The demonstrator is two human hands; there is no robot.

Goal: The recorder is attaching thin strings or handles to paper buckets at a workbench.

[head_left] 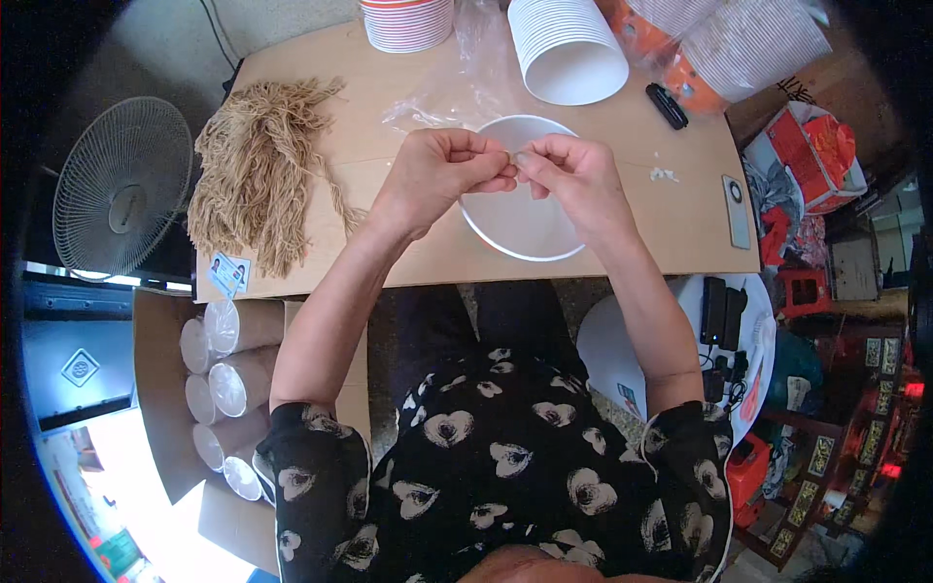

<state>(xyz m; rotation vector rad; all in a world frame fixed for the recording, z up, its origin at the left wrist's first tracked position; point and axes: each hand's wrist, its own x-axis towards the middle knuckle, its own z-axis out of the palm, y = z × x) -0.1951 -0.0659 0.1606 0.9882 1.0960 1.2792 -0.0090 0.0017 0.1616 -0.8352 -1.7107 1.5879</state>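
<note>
My left hand and my right hand meet fingertip to fingertip over a white round tub on the table. Both hands are closed in a pinch. Whatever lies between the fingertips is too small to make out. Directly below them, the tub stands upright with its wide mouth facing up. To the left lies a thick bundle of tan twine, one loose strand trailing toward my left forearm. A stack of white tubs rests on its side behind the hands, beside a crumpled clear plastic bag.
More stacked tubs in plastic fill the back right, near a black handheld tool. White scraps, a phone and cards lie on the table. A fan stands left; a carton holds wrapped stacks.
</note>
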